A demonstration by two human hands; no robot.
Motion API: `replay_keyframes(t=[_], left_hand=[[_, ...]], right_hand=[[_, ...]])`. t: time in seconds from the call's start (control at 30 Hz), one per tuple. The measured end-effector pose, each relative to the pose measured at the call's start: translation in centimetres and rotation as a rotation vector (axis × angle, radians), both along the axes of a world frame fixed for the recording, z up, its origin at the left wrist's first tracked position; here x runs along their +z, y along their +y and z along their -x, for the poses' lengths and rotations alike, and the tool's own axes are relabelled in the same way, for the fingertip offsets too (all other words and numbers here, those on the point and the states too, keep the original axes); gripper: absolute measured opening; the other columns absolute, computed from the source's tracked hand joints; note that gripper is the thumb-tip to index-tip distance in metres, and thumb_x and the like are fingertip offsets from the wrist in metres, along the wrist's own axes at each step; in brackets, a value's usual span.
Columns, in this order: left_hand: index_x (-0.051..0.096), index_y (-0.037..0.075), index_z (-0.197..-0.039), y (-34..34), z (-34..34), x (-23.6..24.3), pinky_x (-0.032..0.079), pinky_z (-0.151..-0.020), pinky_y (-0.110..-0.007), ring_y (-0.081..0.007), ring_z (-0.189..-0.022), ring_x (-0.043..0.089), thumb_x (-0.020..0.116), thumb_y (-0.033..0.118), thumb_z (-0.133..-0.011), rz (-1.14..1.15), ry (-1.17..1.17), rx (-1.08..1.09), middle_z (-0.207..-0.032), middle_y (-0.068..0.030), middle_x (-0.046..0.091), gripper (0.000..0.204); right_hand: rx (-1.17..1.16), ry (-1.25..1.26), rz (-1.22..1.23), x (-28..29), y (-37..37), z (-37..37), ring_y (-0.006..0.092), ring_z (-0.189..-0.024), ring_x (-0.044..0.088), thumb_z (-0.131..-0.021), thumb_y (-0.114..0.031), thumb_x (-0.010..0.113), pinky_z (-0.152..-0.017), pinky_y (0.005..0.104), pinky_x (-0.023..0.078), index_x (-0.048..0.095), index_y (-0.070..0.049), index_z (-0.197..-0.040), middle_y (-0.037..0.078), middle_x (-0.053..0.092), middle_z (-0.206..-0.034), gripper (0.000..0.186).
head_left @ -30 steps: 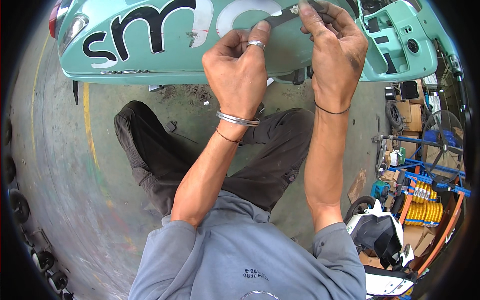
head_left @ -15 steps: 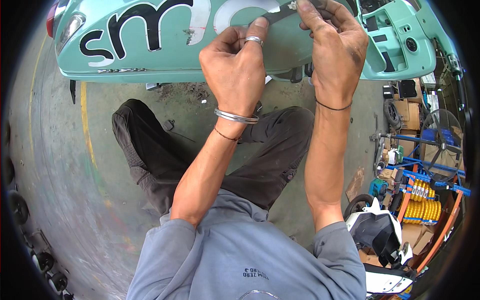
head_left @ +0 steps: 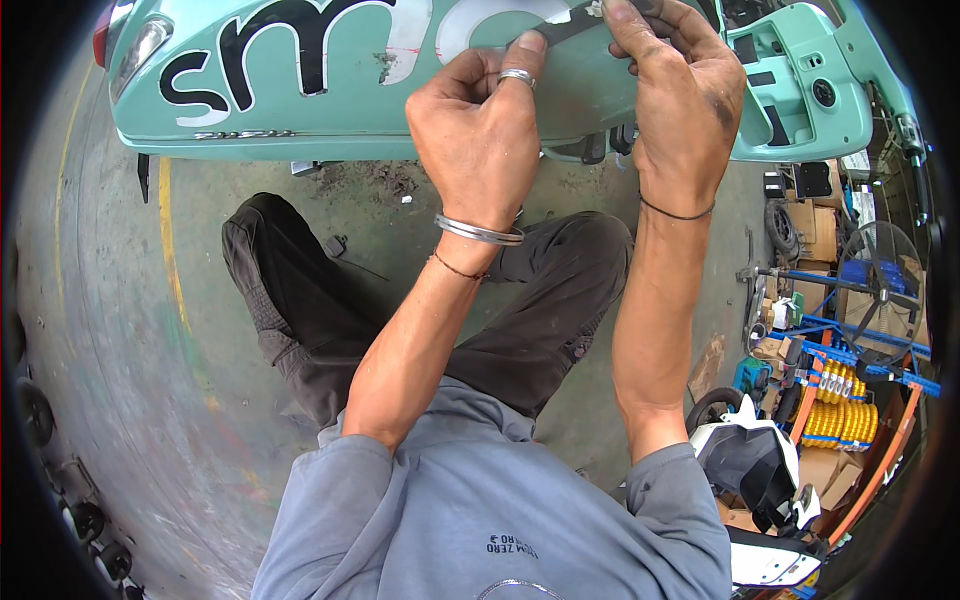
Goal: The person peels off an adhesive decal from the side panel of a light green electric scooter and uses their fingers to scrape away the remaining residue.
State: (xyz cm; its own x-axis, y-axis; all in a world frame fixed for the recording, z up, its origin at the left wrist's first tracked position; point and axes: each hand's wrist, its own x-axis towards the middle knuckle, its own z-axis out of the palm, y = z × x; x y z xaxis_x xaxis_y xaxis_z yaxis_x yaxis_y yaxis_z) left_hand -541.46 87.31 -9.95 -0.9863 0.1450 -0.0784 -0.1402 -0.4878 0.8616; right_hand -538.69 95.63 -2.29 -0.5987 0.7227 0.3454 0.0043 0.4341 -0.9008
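Between my hands stretches a dark strip (head_left: 572, 32) that looks like peeled sticker, with a whitish scrap at its right end. My left hand (head_left: 475, 145) pinches its left end between thumb and bent fingers; a ring and bracelets are on that hand and wrist. At the right end, my right hand (head_left: 688, 110) grips it with the thumb on top, a dark smudge on the back of the hand. Both hands are up against a mint-green scooter body panel (head_left: 350, 130). Large black-and-white letter decals (head_left: 235, 75) cover its left part, one of them torn and patchy.
My bent legs (head_left: 290, 290) are on the concrete floor, below the panel. Dark debris (head_left: 375, 182) lies under it. On the right are a standing fan (head_left: 882, 285), a blue-and-orange rack with yellow coil springs (head_left: 840, 425), and a white scooter (head_left: 745, 450). Wheels (head_left: 38, 412) line the left edge.
Both hands have shifted slightly to the right with the strip still stretched between them. Their grip looks the same.
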Motion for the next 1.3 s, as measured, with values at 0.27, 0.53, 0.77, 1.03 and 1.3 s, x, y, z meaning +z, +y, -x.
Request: replay_keyframes(t=[0.27, 0.53, 0.77, 1.03, 1.3], left_hand=[[0.068, -0.004, -0.077, -0.1, 0.1, -0.2, 0.029, -0.04, -0.022, -0.0047, -0.044, 0.04, 0.071, 0.018, -0.085, 0.017, 0.039, -0.024, -0.054, 0.0028, 0.049, 0.023], [0.067, -0.004, -0.075, -0.1, 0.1, -0.2, 0.029, -0.039, -0.022, -0.0044, -0.043, 0.04, 0.071, 0.018, -0.085, 0.011, 0.029, -0.021, -0.053, 0.0028, 0.049, 0.024], [0.067, -0.004, -0.076, 0.0, 0.1, -0.2, 0.029, -0.039, -0.023, -0.0047, -0.043, 0.039, 0.071, 0.018, -0.086, -0.007, 0.034, -0.016, -0.053, 0.0031, 0.048, 0.024], [0.07, -0.005, -0.083, -1.3, 0.0, 0.9, 0.034, -0.044, -0.022, -0.0055, -0.048, 0.043, 0.071, 0.022, -0.087, 0.046, 0.001, -0.149, -0.058, 0.002, 0.053, 0.027], [0.065, -0.002, -0.083, -2.1, -0.8, 0.5, 0.038, -0.048, -0.022, -0.0065, -0.057, 0.052, 0.073, 0.02, -0.087, 0.344, 0.341, -0.068, -0.065, 0.0001, 0.058, 0.024]], right_hand=[[-0.025, -0.024, -0.015, 0.3, -0.3, 0.1, 0.0056, -0.066, 0.053, -0.085, -0.006, 0.069, -0.061, 0.0178, 0.042, 0.064, 0.003, -0.089, 0.001, 0.062, -0.075, 0.011], [-0.03, -0.018, -0.026, 0.4, -0.5, 0.2, 0.0057, -0.066, 0.052, -0.085, -0.008, 0.07, -0.06, 0.0185, 0.041, 0.065, 0.003, -0.089, 0.001, 0.062, -0.075, 0.013], [-0.033, -0.041, -0.022, 0.6, -0.6, 0.3, 0.0054, -0.065, 0.052, -0.085, -0.008, 0.07, -0.06, 0.0184, 0.041, 0.065, 0.003, -0.089, 0.001, 0.062, -0.075, 0.012], [0.005, -0.036, 0.043, 0.9, -0.4, 0.0, 0.0051, -0.066, 0.054, -0.086, -0.008, 0.068, -0.06, 0.0181, 0.043, 0.064, 0.002, -0.089, 0.0, 0.062, -0.076, 0.012], [-0.041, -0.044, 0.007, 1.7, -1.4, -0.2, 0.0118, -0.071, 0.062, -0.087, -0.008, 0.063, -0.065, 0.0249, 0.049, 0.062, 0.004, -0.088, 0.008, 0.066, -0.079, 0.013]])
